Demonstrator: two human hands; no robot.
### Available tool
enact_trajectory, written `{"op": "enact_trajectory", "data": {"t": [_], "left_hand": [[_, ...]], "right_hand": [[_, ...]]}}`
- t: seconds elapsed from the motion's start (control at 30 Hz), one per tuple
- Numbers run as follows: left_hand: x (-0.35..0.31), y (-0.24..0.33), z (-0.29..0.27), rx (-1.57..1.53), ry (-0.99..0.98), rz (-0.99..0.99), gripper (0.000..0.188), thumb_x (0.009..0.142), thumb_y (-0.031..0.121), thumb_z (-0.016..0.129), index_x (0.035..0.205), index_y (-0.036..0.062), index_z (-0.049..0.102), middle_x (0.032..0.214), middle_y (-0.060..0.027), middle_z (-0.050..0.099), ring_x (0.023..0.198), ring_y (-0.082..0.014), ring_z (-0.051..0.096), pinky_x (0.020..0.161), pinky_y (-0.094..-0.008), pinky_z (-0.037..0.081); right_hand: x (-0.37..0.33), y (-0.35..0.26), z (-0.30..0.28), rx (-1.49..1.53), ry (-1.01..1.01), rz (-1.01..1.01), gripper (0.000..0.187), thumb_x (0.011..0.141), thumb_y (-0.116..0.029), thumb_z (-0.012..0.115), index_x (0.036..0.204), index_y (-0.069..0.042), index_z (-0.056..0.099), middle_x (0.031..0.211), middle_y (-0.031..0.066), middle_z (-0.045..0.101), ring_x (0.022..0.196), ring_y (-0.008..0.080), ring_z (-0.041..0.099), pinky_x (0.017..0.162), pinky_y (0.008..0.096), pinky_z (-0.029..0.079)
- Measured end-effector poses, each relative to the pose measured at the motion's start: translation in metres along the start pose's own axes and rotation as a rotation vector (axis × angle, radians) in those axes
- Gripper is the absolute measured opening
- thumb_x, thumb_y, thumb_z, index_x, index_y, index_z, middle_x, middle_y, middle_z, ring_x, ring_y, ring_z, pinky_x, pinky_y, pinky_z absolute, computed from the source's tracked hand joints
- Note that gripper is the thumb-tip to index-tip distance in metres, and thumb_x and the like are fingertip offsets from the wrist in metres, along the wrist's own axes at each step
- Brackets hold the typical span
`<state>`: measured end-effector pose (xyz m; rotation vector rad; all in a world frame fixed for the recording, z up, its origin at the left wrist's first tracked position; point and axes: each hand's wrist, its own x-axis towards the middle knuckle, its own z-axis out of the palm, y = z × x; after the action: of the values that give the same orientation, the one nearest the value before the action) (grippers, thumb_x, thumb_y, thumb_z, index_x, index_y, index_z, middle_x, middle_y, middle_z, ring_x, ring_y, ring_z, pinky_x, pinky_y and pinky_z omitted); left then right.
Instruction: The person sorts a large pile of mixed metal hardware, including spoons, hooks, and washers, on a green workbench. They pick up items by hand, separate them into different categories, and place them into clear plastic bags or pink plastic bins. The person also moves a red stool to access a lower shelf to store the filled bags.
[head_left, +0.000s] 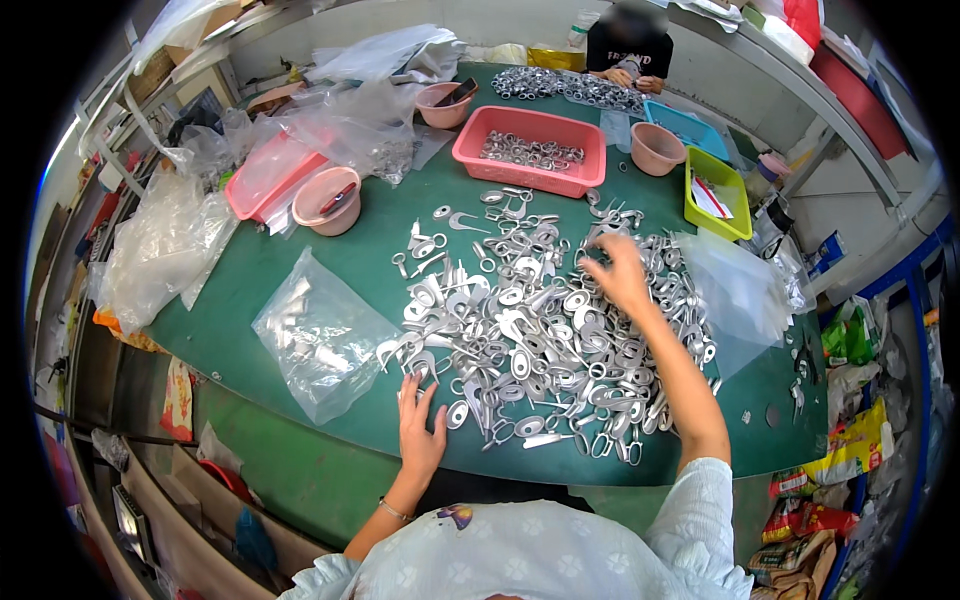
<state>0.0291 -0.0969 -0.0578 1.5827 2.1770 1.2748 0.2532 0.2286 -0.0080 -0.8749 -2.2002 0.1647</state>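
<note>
A wide heap of silver-grey metal parts, many with rings, oval plates or hooks, is spread over the green tabletop. At the heap's near left edge, my left hand rests with fingers apart beside a few loose parts, holding none. My right hand reaches over the upper right of the heap. Its thumb and fingers are apart, a little blurred, and no part shows between them. To the left of the heap lies a clear plastic bag with several pale metal parts inside.
Beyond the heap stands a pink tub of metal rings. Around it are pink bowls, a lime-green basket and a blue tray. Plastic bags cover the left side. A person sits opposite, handling small parts.
</note>
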Motion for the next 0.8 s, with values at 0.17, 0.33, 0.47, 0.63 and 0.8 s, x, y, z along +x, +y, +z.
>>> {"op": "enact_trajectory", "data": {"t": [0.17,0.33,0.47,0.63,0.8], "left_hand": [[0.002,0.001,0.003,-0.001,0.016,0.003,0.034,0.075,-0.002,0.060,0.109,-0.0011,0.056,0.131,-0.0180,0.043,0.126,-0.0366,0.035,0.103,-0.0432,0.028],[0.001,0.004,0.002,0.015,0.024,-0.004,0.032,0.074,-0.004,0.059,0.106,-0.0016,0.057,0.129,-0.0180,0.044,0.124,-0.0370,0.037,0.102,-0.0428,0.030],[0.002,0.004,0.003,0.015,0.033,-0.002,0.030,0.074,-0.005,0.059,0.104,-0.0018,0.058,0.128,-0.0173,0.045,0.123,-0.0373,0.038,0.101,-0.0425,0.031],[0.003,0.004,0.005,0.034,0.031,0.002,0.026,0.075,-0.004,0.057,0.101,-0.0018,0.058,0.128,-0.0169,0.045,0.123,-0.0374,0.038,0.101,-0.0428,0.030],[0.000,0.003,0.004,0.046,0.037,-0.013,0.025,0.075,-0.004,0.056,0.100,-0.0020,0.058,0.128,-0.0172,0.046,0.123,-0.0371,0.038,0.101,-0.0430,0.030]], "right_hand": [[-0.012,0.076,-0.010,-0.216,-0.385,0.447,0.061,0.075,-0.060,0.056,0.117,-0.016,0.059,0.129,0.0147,0.046,0.121,0.0349,0.038,0.100,0.0476,0.026],[-0.037,0.056,-0.018,-0.112,-0.210,0.280,0.021,0.074,-0.021,0.065,0.088,-0.005,0.061,0.101,0.0123,0.054,0.098,0.0320,0.050,0.085,0.0396,0.039],[-0.068,0.031,-0.038,0.060,-0.071,0.185,0.011,0.072,0.000,0.061,0.082,0.000,0.056,0.093,0.0123,0.055,0.091,0.0318,0.050,0.082,0.0367,0.041],[-0.092,-0.001,-0.079,0.216,-0.261,0.156,0.016,0.073,-0.002,0.063,0.087,0.000,0.057,0.096,0.0122,0.058,0.096,0.0301,0.052,0.086,0.0370,0.040],[-0.089,-0.012,-0.098,0.292,-0.296,0.145,0.012,0.076,-0.006,0.062,0.087,-0.001,0.062,0.092,0.0094,0.064,0.095,0.0267,0.058,0.085,0.0360,0.045]]}}
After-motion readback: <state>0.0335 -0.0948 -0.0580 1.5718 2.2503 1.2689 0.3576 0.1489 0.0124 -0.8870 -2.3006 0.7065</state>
